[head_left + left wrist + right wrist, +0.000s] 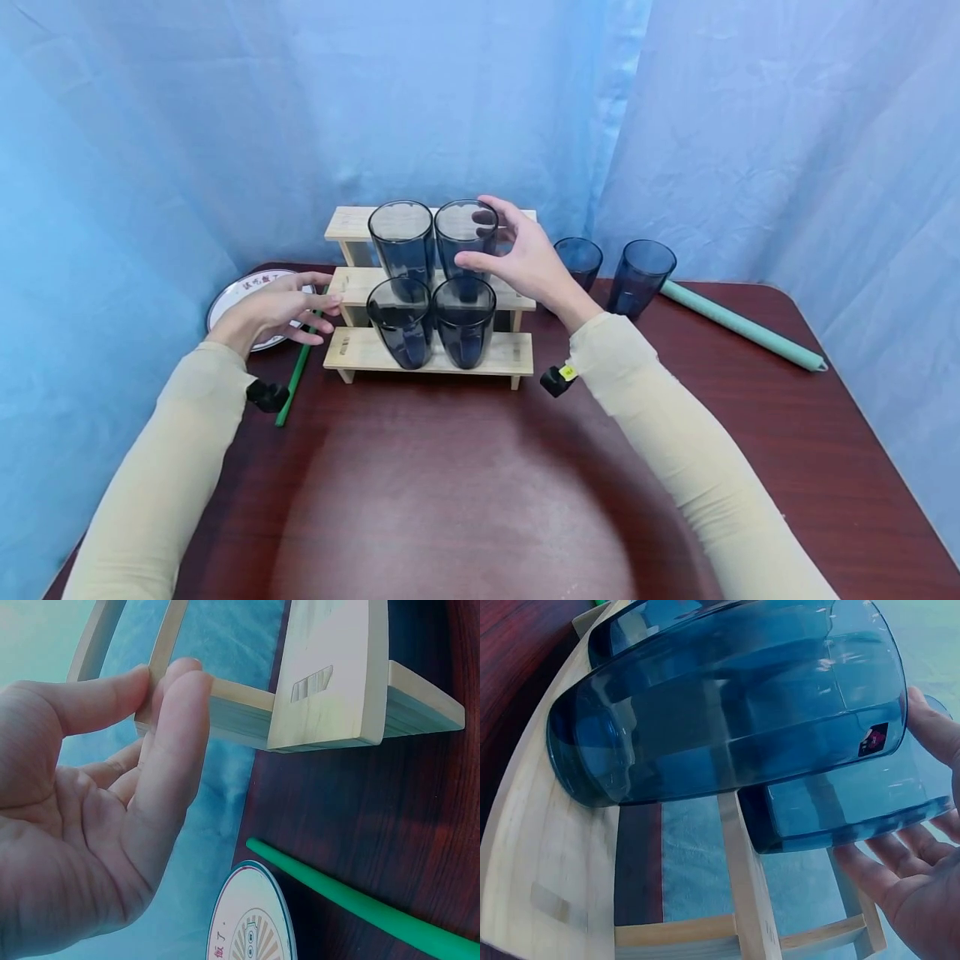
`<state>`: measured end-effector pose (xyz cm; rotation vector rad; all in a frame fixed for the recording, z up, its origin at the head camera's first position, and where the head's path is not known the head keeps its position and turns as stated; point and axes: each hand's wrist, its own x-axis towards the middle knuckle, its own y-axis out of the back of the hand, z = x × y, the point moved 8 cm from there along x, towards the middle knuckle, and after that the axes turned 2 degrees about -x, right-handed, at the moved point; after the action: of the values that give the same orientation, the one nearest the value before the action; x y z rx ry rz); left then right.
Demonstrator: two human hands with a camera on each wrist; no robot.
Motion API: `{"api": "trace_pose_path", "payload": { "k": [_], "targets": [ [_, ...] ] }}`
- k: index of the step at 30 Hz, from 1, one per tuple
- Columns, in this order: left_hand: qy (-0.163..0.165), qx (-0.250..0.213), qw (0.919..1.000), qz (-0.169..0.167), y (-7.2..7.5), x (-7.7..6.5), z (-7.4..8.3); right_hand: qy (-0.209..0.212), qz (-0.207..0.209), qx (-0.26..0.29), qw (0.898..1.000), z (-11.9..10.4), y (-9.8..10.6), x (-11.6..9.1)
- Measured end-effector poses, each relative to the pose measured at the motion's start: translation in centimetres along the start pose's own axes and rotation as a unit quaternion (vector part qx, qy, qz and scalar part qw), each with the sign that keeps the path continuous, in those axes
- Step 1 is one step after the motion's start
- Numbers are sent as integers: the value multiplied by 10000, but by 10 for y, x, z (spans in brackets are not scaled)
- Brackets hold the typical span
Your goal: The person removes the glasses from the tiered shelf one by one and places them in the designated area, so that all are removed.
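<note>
My right hand (528, 254) grips a dark blue glass tumbler (461, 242), thumb on the near side and fingers behind. In the right wrist view this tumbler (840, 806) has its base at the middle tier, partly hidden by a front tumbler (727, 712). Another tumbler (401, 242) stands to its left. Two more, a left one (397, 325) and a right one (465, 325), stand upright on the lowest tier of the three-tier wooden rack (352, 354). My left hand (281, 308) pinches the rack's left end at the middle tier, thumb and fingertips on the wood (157, 660).
Right of the rack, two similar tumblers stand on the dark red table (450, 467): one (577, 258) partly behind my right wrist, another (641, 275) further right. A pale green rod (742, 325) lies beyond. Left are a white plate (232, 296) and a green stick (296, 379).
</note>
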<state>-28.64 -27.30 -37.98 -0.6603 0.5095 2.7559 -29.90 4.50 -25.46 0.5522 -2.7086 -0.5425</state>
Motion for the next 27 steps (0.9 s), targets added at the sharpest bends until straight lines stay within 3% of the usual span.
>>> {"api": "trace_pose_path", "payload": {
  "k": [27],
  "targets": [
    [2,-24,10000,-55,-4,2,-1,-42,8,-63,10000,3,0,-3]
  ]
}}
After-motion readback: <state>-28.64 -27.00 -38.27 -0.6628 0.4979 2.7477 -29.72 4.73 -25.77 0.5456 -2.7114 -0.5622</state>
